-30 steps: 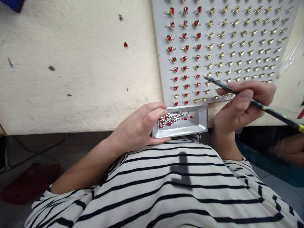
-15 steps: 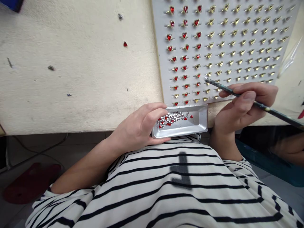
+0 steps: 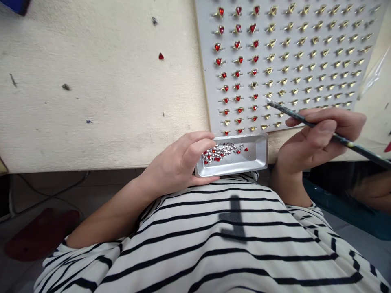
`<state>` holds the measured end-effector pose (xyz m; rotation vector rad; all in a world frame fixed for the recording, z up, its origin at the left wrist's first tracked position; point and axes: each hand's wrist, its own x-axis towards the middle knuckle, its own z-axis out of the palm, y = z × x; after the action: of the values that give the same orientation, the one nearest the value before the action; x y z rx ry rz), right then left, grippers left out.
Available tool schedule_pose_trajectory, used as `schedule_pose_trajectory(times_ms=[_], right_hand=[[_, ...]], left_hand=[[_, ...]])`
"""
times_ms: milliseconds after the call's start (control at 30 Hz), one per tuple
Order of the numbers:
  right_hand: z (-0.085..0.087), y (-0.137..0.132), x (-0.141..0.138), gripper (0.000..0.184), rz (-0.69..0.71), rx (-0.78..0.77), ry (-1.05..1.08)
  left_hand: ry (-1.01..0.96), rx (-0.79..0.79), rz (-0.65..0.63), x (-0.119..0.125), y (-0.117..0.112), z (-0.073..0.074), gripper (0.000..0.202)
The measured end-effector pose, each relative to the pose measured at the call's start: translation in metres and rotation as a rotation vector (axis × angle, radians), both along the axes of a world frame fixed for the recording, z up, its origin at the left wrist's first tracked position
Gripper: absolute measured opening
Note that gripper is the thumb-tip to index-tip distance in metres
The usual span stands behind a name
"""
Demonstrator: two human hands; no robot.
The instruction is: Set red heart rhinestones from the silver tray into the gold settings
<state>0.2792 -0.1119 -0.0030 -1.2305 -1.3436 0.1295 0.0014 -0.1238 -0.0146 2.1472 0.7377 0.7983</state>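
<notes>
My left hand (image 3: 180,160) grips the left end of a small metal tray (image 3: 244,166) at the table edge. Inside it lie many tiny red and silver-backed stones (image 3: 221,152). Between the fingers and thumb of my right hand (image 3: 320,136) is a dark, speckled thin stick (image 3: 339,138) with a pale tip. That tip hovers over or touches the lower part of a grey ring board (image 3: 210,97); which one I cannot tell. Gold rings stand on the board in rows. The left columns mostly carry red triangular stones, while the rings to the right show bare gold settings (image 3: 297,67).
On the pale table (image 3: 122,122) lie a loose red stone (image 3: 161,56), a silvery stone (image 3: 154,20) and small dark bits. A blue object (image 3: 15,6) sits at the top left corner. Clear plastic (image 3: 372,77) lies beside the board. Another person's arm (image 3: 372,189) shows at right.
My right hand has shifted slightly right, and the stick's tip has moved a little right and down, away from the third column. My left hand and the tray stay put.
</notes>
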Motion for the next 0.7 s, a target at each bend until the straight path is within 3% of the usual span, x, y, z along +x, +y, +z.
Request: schedule_pose_trajectory(times_ms=[167, 267, 700], right_hand=[[-0.009, 0.0, 0.005, 0.027, 0.065, 0.258, 0.088], [-0.012, -0.005, 0.007, 0.03, 0.151, 0.301, 0.073], [-0.004, -0.029, 0.004, 0.029, 0.291, -0.015, -0.086]], left_hand=[[0.0, -0.005, -0.005, -0.001, 0.0, 0.0, 0.081], [-0.001, 0.003, -0.01, -0.001, 0.001, 0.0, 0.082], [-0.001, -0.036, -0.009, -0.001, 0.0, -0.001, 0.084]])
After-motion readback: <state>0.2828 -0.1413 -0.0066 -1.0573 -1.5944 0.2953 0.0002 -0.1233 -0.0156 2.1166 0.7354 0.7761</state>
